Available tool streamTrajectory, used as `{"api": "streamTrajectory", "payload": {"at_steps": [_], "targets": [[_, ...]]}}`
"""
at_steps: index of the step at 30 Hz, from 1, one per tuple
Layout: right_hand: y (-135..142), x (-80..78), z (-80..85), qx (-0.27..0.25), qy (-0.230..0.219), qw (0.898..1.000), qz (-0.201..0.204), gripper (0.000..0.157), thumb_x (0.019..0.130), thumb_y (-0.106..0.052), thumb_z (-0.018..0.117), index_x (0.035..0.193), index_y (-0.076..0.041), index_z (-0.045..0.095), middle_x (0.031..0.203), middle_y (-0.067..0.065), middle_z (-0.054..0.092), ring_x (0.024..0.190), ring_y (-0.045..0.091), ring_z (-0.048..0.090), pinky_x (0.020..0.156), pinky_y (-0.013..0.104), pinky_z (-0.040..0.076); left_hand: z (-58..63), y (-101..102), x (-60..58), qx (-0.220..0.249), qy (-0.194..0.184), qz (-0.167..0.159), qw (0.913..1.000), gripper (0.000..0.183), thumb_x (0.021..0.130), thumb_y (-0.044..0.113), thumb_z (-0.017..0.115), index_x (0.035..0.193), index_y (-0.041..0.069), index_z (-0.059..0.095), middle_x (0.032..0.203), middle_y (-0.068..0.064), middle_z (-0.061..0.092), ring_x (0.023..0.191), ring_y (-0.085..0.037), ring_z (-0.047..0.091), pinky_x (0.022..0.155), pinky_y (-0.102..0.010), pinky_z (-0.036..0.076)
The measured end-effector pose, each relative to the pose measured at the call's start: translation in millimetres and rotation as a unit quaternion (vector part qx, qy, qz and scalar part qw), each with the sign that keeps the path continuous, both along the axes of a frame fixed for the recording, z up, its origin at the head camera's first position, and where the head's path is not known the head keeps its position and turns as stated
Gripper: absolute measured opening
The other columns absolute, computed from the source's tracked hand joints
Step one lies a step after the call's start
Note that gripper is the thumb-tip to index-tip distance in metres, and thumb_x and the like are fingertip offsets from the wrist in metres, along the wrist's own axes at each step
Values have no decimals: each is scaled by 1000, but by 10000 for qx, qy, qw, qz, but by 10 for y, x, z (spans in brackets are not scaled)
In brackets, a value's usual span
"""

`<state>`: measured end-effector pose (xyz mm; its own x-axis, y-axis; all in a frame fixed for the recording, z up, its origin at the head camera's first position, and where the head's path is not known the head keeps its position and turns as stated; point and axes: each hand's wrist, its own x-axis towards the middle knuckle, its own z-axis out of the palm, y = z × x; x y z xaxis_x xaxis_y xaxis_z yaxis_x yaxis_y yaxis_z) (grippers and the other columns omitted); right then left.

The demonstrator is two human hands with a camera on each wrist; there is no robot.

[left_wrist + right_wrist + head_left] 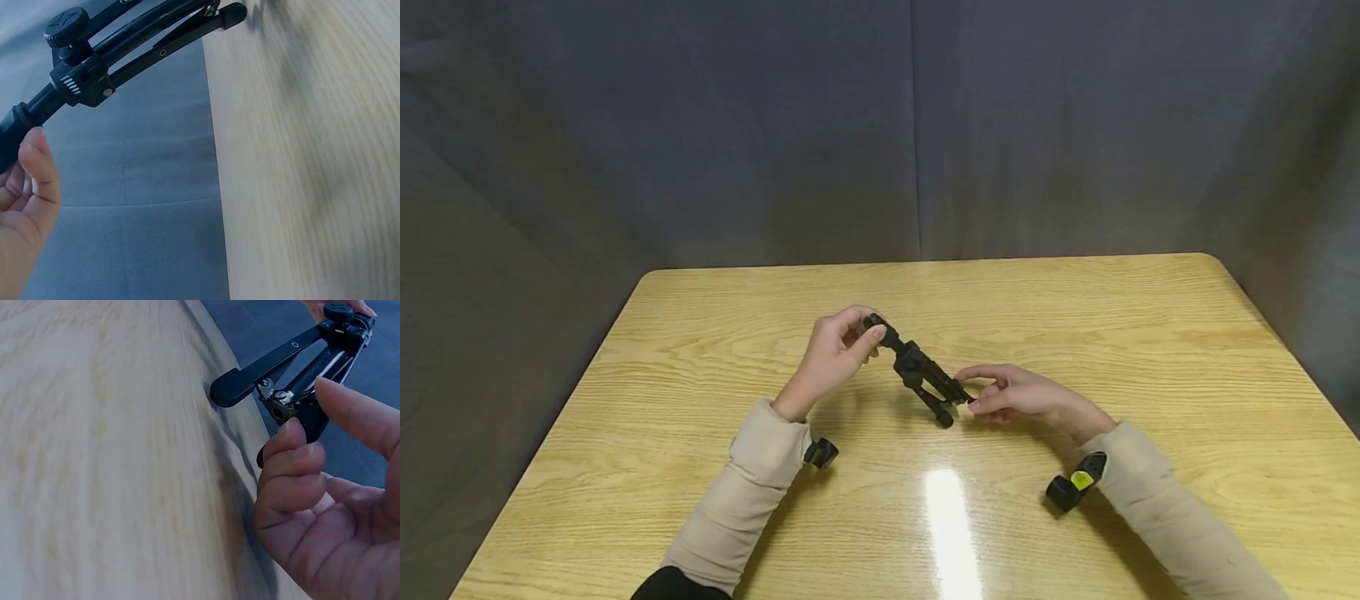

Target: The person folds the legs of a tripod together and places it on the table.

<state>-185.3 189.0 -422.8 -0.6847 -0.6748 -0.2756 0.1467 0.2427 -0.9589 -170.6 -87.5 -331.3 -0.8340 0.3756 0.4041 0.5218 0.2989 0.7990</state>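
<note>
A small black tripod slants over the wooden table, its top up to the left and its legs down to the right. My left hand grips the top end between thumb and fingers. In the left wrist view a round knob sits on the tripod's body, past my left thumb. My right hand pinches at the foot end, thumb and fingers on either side of a leg. One leg is splayed a little from the others in the right wrist view, with metal hinge parts showing near my curled fingers.
The wood-grain table has rounded far corners, and a bright light reflection lies near its front. Dark grey curtain hangs behind and at both sides. Each beige sleeve carries a black wrist camera, the right one low over the table.
</note>
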Motion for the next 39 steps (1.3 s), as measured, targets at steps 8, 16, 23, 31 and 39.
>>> {"api": "streamTrajectory", "payload": {"at_steps": [8, 16, 23, 31, 39], "targets": [[138, -23, 41, 169, 107, 9998, 55, 57, 84, -10, 63, 132, 6, 37, 58, -2, 52, 53, 9, 46, 50, 21, 36, -75, 8, -3, 171, -271, -90, 9994, 16, 90, -3, 53, 100, -14, 58, 69, -21, 60, 55, -17, 56, 54, -41, 49], [259, -64, 109, 260, 193, 9994, 102, 57, 85, -8, 61, 133, 8, 34, 56, -3, 47, 50, 9, 39, 48, 22, 30, -116, 21, 11, 98, -580, -249, 9980, 19, 90, -2, 52, 106, -14, 55, 76, -25, 60, 63, -37, 59, 57, -26, 49], [342, -126, 142, 275, 168, 9995, -48, 56, 86, -5, 58, 134, 8, 32, 57, -4, 49, 51, 9, 38, 49, 24, 28, -270, 24, -62, 258, -574, -365, 9974, 21, 91, -1, 51, 108, -13, 54, 78, -23, 61, 66, -35, 60, 59, -28, 51], [434, -198, 137, 86, 251, 9994, -219, 58, 85, -6, 60, 134, 7, 33, 53, -5, 40, 49, 9, 34, 48, 29, 23, -470, 36, -162, 480, -409, -479, 9969, 19, 92, 4, 52, 106, -7, 56, 78, -19, 62, 67, -32, 61, 62, -42, 51], [482, -238, 112, -12, 275, 9995, -171, 61, 85, -8, 61, 136, 7, 31, 52, -5, 40, 49, 10, 35, 46, 28, 25, -455, 81, -119, 373, -622, -327, 9968, 19, 90, -1, 52, 107, -9, 55, 80, -21, 62, 69, -31, 61, 65, -43, 51]]}}
